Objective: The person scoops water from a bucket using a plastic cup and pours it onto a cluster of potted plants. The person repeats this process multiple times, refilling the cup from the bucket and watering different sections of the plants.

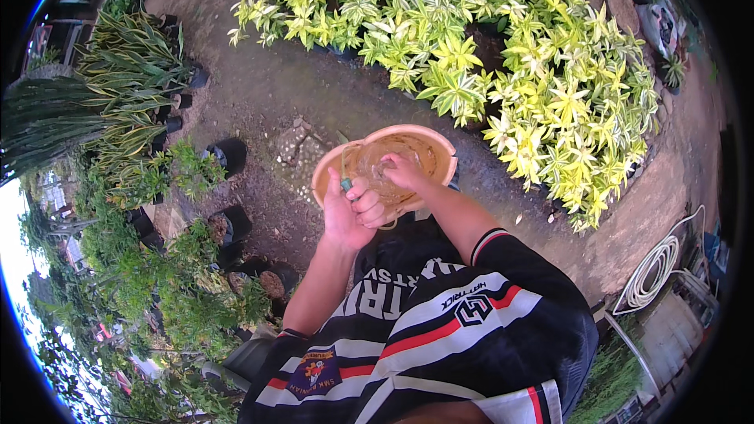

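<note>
My left hand is wrapped round a small green hose nozzle, thumb pointing up along it. A bit of pale hose shows just below that fist. In front of my body is an orange-brown plastic pot with a lobed rim, tilted so its inside faces me. Clear water appears to run over the inner wall. My right hand reaches into the pot, its fingers bent and apart close to the wet inner surface. Whether the fingertips touch the wall is hard to make out.
Yellow-green leafy plants fill the far side and right. Snake plants and dark potted plants line the left. A coiled pale hose lies at the right. A patch of broken stones is on the ground left of the pot.
</note>
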Action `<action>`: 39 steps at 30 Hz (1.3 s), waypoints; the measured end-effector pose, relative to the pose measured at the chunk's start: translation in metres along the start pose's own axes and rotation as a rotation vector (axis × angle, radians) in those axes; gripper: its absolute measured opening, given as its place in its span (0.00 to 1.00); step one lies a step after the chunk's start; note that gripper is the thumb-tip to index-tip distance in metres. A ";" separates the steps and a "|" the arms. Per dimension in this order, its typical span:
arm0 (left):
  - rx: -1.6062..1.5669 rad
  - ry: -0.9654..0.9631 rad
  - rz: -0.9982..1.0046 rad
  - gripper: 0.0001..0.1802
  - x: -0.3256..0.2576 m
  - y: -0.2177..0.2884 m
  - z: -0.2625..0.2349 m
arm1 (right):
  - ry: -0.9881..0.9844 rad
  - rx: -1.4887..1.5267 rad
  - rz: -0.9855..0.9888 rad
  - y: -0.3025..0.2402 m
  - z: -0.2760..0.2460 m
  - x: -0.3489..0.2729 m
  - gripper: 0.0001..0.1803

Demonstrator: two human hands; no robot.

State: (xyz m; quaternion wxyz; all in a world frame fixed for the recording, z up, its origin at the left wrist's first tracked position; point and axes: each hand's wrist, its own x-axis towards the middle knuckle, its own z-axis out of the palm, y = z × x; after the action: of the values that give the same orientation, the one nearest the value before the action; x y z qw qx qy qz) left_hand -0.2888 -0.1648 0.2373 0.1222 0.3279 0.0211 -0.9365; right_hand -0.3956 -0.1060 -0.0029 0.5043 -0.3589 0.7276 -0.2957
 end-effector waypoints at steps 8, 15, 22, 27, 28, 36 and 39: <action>0.068 -0.008 -0.050 0.30 0.010 -0.007 0.007 | 0.092 0.046 0.002 0.010 -0.014 -0.019 0.23; 0.074 -0.018 -0.077 0.27 0.019 -0.006 -0.002 | -0.391 0.519 -0.256 -0.036 -0.067 -0.087 0.16; 0.153 0.019 -0.023 0.29 0.017 -0.008 0.005 | -0.332 1.020 0.037 -0.099 -0.080 -0.106 0.15; 0.279 0.141 0.018 0.31 0.015 -0.011 0.009 | -0.412 1.190 0.316 -0.162 -0.093 -0.107 0.19; 0.312 0.175 0.029 0.31 0.015 -0.011 0.010 | -0.421 1.167 0.337 -0.162 -0.092 -0.101 0.19; 0.453 0.241 0.097 0.33 0.019 -0.016 0.001 | -0.256 1.016 0.526 -0.168 -0.075 -0.093 0.13; 0.504 0.235 0.111 0.31 0.016 -0.020 -0.005 | -0.140 0.962 0.560 -0.176 -0.070 -0.106 0.09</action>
State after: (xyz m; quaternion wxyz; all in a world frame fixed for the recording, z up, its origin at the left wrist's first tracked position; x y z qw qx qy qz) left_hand -0.3028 -0.1483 0.2222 0.0843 0.4549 -0.2165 -0.8597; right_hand -0.3973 -0.1144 0.2138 0.7176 0.0997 0.5429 -0.4246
